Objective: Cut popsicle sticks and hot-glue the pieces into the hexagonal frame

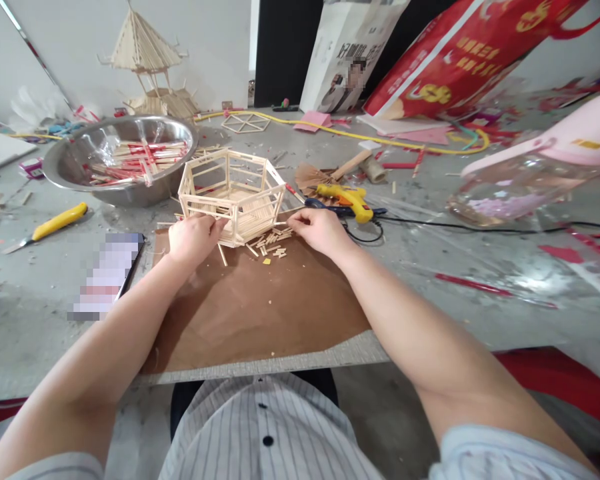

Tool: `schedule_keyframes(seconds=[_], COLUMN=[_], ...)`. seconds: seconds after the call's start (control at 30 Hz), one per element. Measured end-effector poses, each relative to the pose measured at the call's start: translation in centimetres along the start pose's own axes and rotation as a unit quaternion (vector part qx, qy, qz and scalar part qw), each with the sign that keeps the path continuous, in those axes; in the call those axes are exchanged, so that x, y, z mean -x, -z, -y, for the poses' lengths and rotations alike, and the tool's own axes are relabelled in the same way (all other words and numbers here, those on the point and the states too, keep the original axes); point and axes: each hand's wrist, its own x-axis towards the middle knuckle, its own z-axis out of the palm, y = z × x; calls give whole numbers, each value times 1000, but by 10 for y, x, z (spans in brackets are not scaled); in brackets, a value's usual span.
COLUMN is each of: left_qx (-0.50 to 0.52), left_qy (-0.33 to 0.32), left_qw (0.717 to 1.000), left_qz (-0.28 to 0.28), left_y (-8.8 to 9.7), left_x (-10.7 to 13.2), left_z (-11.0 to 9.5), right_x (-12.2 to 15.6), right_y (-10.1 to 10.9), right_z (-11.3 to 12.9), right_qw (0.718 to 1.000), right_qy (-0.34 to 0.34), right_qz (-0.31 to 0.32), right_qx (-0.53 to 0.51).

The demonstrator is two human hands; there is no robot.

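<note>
A hexagonal frame of thin wooden sticks (236,227) sits at the far edge of a brown sheet (250,313). My left hand (193,240) is closed on the frame's near left side, its fingertips partly hidden. To the frame's right, my right hand (323,230) is closed in a pinch, and what lies between its fingers is too small to tell. Beside those fingers is a small pile of short cut sticks (275,241). A yellow hot glue gun (347,200) lies just beyond my right hand, near dark-handled scissors (325,207).
A steel bowl (55,167) with red-and-cream sticks stands at the back left, before a stick pagoda model (147,50). A yellow utility knife (60,221) and a phone (107,273) lie left. A black cord (430,225) and pink-lidded bottle (510,187) are right.
</note>
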Motion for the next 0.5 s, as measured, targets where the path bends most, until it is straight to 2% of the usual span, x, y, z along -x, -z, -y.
schedule_keyframes(seconds=[0.2,0.37,0.5], left_qx=[28,35,34], left_qy=[-16,-23,-13], left_qw=[999,999,999], left_qz=[-21,-22,-14], left_y=[0,0,-2], left_x=[2,3,3], left_z=[-1,-1,0], right_x=[-1,1,3], right_y=[-4,-8,-7], right_z=[-4,-8,-7], right_qw=[999,989,972], right_qy=[-4,46,68], right_qz=[31,40,81], right_qx=[23,136,211])
